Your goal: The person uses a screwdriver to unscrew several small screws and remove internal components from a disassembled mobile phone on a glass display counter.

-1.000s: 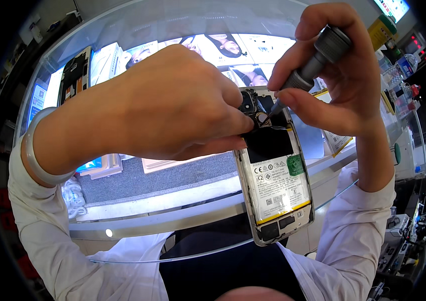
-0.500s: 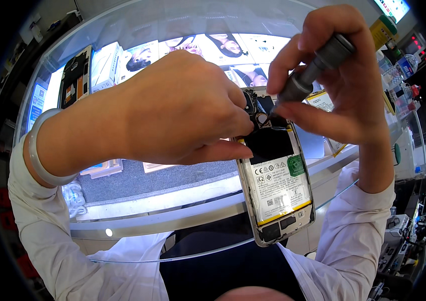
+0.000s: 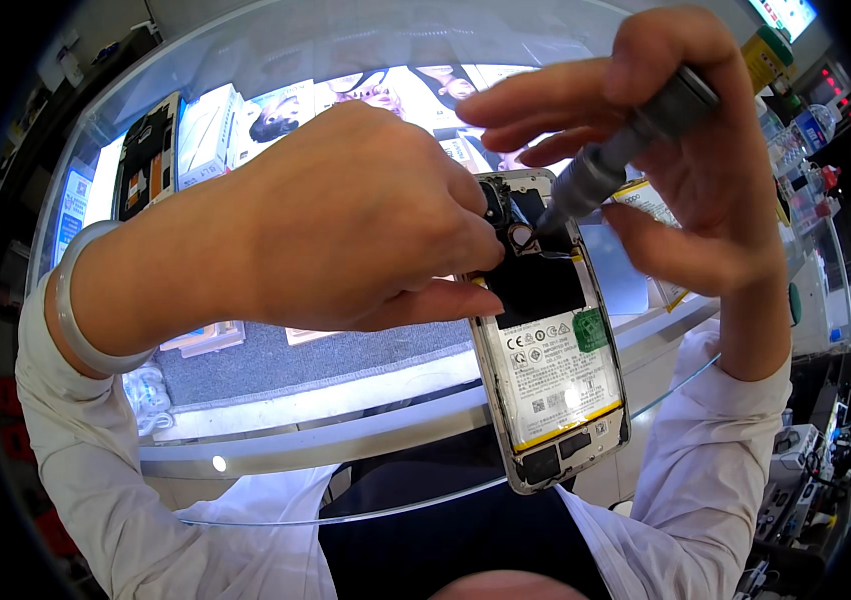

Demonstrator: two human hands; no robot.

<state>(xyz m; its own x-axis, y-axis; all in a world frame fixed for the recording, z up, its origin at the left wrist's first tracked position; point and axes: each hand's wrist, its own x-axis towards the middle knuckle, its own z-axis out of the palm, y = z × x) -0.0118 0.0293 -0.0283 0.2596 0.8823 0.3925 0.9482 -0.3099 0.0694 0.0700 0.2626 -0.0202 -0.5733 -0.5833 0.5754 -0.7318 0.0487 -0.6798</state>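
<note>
An opened smartphone point(image 3: 543, 330) with its back cover off lies tilted before me. A white-labelled battery point(image 3: 560, 375) with a green sticker sits in its lower half; the camera and board parts are at the top. My left hand point(image 3: 385, 220) is closed on the phone's left edge, the thumb beside the battery's upper corner. A dark grey screwdriver point(image 3: 600, 170) leans across the phone's upper part, its tip close to a small round component point(image 3: 520, 236). My right hand point(image 3: 685, 180) has the screwdriver's rear end against the palm side, its fingers stretched left and its thumb off the shaft.
Beneath is a glass display counter point(image 3: 275, 455) with lit picture cards inside. Another opened phone point(image 3: 148, 155) and a white box point(image 3: 210, 135) are at the left. A loose battery point(image 3: 650, 203) lies behind my right hand. Bottles point(image 3: 813, 128) stand at the far right.
My right hand's fingers have straightened out to the left and its thumb has come away from the screwdriver. My left hand and the phone have hardly moved.
</note>
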